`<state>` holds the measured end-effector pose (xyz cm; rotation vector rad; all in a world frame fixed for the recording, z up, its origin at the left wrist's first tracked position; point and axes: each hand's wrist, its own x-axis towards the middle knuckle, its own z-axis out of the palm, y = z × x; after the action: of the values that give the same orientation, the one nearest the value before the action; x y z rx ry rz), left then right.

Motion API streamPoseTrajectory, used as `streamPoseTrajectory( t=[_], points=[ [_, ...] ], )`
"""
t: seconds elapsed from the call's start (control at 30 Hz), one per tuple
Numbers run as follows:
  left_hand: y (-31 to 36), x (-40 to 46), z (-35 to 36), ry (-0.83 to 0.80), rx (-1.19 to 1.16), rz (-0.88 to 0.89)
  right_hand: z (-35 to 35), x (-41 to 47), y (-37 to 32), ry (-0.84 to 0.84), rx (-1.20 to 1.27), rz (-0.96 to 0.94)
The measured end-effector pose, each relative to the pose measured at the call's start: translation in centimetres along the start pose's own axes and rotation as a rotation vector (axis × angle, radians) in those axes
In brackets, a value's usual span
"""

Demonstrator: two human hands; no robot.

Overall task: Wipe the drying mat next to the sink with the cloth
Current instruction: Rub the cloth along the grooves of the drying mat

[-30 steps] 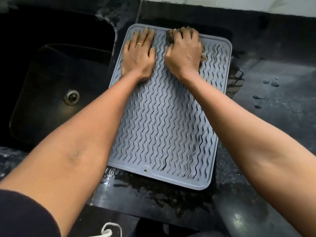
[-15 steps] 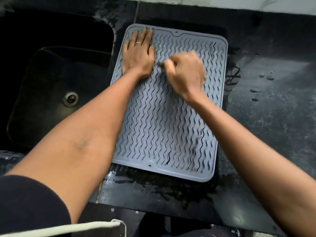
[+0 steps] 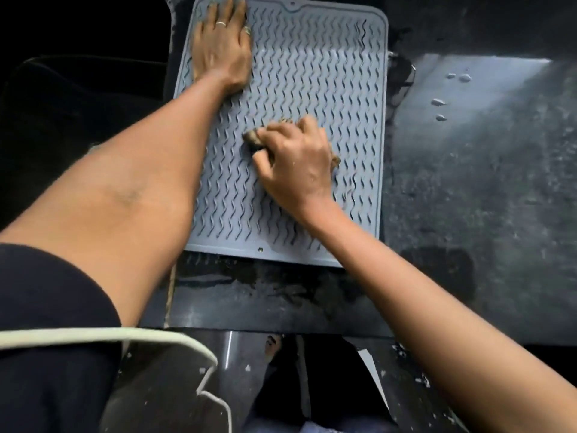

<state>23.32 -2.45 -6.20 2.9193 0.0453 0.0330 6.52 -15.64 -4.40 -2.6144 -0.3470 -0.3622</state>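
Observation:
A grey ribbed drying mat (image 3: 312, 73) lies on the black counter, right of the dark sink (image 3: 78, 104). My left hand (image 3: 223, 45) rests flat on the mat's far left corner, fingers spread, holding nothing. My right hand (image 3: 296, 160) is pressed onto the middle of the mat, fingers closed around a brownish cloth (image 3: 253, 139). Only the ends of the cloth stick out at the left and right of the hand; the rest is hidden under the palm.
The black counter (image 3: 468, 182) right of the mat is wet, with a few water drops (image 3: 438, 103) at the far right. A damp patch (image 3: 265, 285) lies between the mat and the counter's front edge. A white cord (image 3: 125, 334) crosses my dark clothing below.
My right hand has dragged the cloth from the mat's far edge toward me to its middle. The left hand has stayed on the far left corner. The view has tilted down.

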Motion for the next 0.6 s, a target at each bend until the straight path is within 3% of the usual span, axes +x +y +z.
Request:
streamPoseTrajectory(
  t=[0.13,0.23,0.4,0.6],
  points=[
    [0.5,-2.9,-0.5,-0.061,0.031,0.036,-1.4,-0.6,0.0,-0.127,-0.032,-0.038],
    [-0.4,-6.7,-0.9,-0.093,0.017,0.06,-1.7,2.8,0.3,-0.051,0.085,0.106],
    [-1.7,-12.3,-0.6,-0.097,0.017,0.08,0.7,7.0,1.5,-0.221,-0.13,0.128],
    [-1.8,-13.2,-0.7,-0.08,-0.002,0.088,0.0,-0.4,-0.3,-0.073,-0.124,0.025]
  ],
)
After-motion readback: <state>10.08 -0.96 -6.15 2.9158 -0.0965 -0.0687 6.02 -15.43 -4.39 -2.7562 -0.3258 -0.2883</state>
